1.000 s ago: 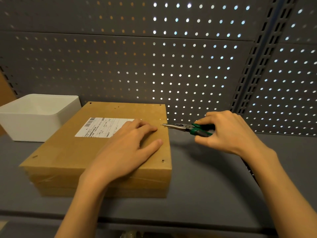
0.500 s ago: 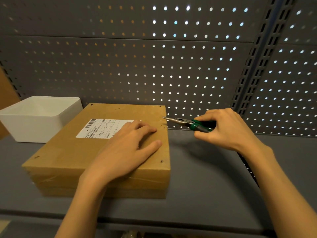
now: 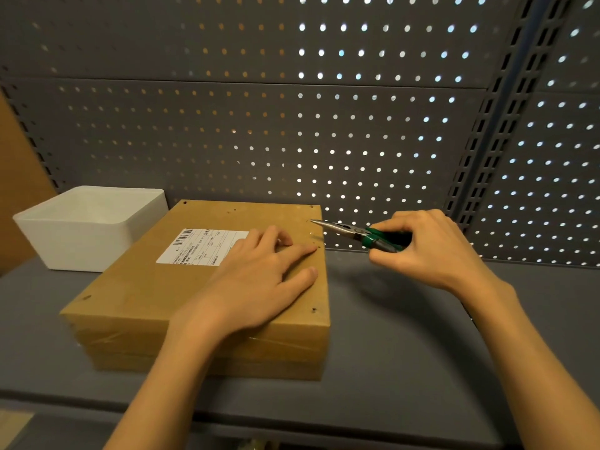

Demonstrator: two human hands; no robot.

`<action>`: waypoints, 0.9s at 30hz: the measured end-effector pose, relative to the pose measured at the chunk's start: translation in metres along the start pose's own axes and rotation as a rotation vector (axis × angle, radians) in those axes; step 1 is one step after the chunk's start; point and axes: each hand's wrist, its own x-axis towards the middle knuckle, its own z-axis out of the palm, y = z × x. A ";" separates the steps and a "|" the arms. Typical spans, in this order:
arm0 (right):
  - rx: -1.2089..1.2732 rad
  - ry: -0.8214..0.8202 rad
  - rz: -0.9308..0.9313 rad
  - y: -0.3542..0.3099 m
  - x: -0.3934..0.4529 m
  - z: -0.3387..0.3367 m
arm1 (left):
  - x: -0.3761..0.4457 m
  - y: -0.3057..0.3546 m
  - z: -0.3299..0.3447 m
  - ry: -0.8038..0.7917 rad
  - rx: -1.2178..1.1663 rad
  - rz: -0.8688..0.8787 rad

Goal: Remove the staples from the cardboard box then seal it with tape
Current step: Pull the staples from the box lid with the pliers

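L hand [image 3: 259, 280] lies flat, fingers spread, pressing the top of the cardboard box [image 3: 143, 300], which sits on the grey shelf [image 3: 389, 352] beside a white bin [image 3: 87, 225]. R hand [image 3: 428, 248] grips the green-handled pliers [image 3: 354, 233], tip at the box's far right edge. Vs 1 s ago: pliers tip sits slightly higher, L hand unmoved.

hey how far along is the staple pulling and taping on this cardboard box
Early on, by the look of it. Done: small empty-looking holes dot the cardboard box top, so some staples may be out; too small to confirm. In hand: the left hand presses flat on the lid while the right hand grips the pliers, tips at the far right edge. Left: any remaining staples and the taping; no tape roll is in view.
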 end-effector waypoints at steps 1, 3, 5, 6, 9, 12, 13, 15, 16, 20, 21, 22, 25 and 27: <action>0.002 0.004 -0.002 -0.001 0.001 0.000 | 0.002 0.001 0.000 0.000 0.017 0.003; 0.001 0.013 -0.007 -0.005 0.004 0.000 | 0.007 0.004 -0.001 0.003 0.055 0.017; -0.007 0.024 -0.016 -0.010 0.007 -0.001 | 0.011 0.006 -0.001 0.017 0.080 0.026; -0.008 0.030 -0.021 -0.014 0.010 -0.001 | 0.013 0.006 -0.001 0.027 0.080 0.028; -0.001 0.054 -0.035 -0.027 0.019 -0.004 | 0.017 0.007 -0.003 0.049 0.057 0.048; 0.009 0.059 -0.045 -0.047 0.031 -0.007 | 0.013 0.000 -0.011 0.043 0.040 0.089; 0.014 0.052 -0.050 -0.055 0.035 -0.006 | 0.010 -0.005 -0.014 0.043 0.037 0.098; 0.011 0.043 -0.068 -0.073 0.042 -0.003 | 0.002 -0.020 -0.022 0.060 0.034 0.102; 0.008 0.043 -0.079 -0.082 0.046 -0.001 | -0.003 -0.029 -0.026 0.073 0.033 0.095; -0.009 0.019 -0.111 -0.119 0.061 0.010 | -0.024 -0.073 -0.045 0.106 0.024 0.061; -0.014 0.007 -0.121 -0.129 0.066 0.013 | -0.030 -0.086 -0.049 0.110 0.017 0.049; -0.015 -0.001 -0.132 -0.140 0.070 0.016 | -0.036 -0.098 -0.052 0.115 0.009 0.035; -0.003 -0.025 -0.170 -0.170 0.083 0.023 | -0.051 -0.134 -0.060 0.145 0.006 -0.013; -0.014 -0.036 -0.187 -0.193 0.094 0.033 | -0.063 -0.161 -0.065 0.174 -0.004 -0.064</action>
